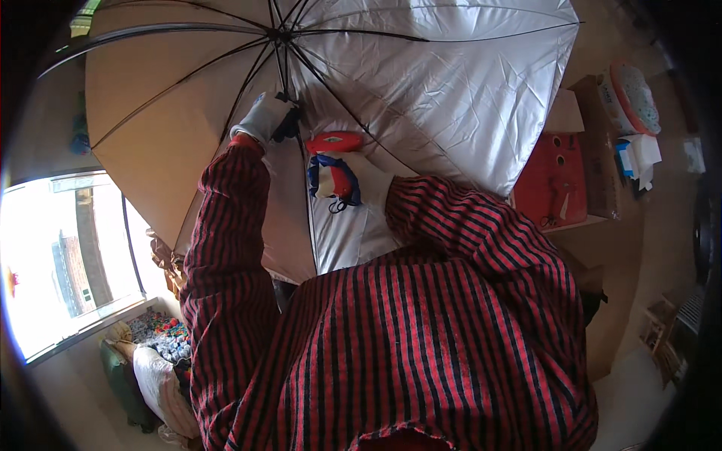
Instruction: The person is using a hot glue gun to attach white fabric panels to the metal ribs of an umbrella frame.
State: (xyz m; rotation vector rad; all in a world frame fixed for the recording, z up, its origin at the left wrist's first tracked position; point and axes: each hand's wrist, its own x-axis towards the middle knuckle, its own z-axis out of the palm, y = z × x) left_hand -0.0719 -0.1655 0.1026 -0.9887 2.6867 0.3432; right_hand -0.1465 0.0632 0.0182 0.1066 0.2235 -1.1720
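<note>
An opened umbrella (451, 98), silver inside with black ribs, spreads before me. Its ribs meet at a dark hub (280, 35) near the top. My left hand (267, 118), in a white glove with dark fingertips, is closed around a rib just below the hub. In a similar white and blue glove, my right hand (353, 180) wraps around a red-handled tool (335, 141) held against the fabric. A red part shows above the fingers and another between them, with a small black loop below; the working end cannot be made out.
At the right lies a red panel (551, 180) with round holes, by a cardboard box (598, 135). A blue and white carton (639, 159) sits beyond. Lower left, a bright window (68, 255) stands above bags, including a white sack (159, 385), and a heap of colourful small pieces (167, 336).
</note>
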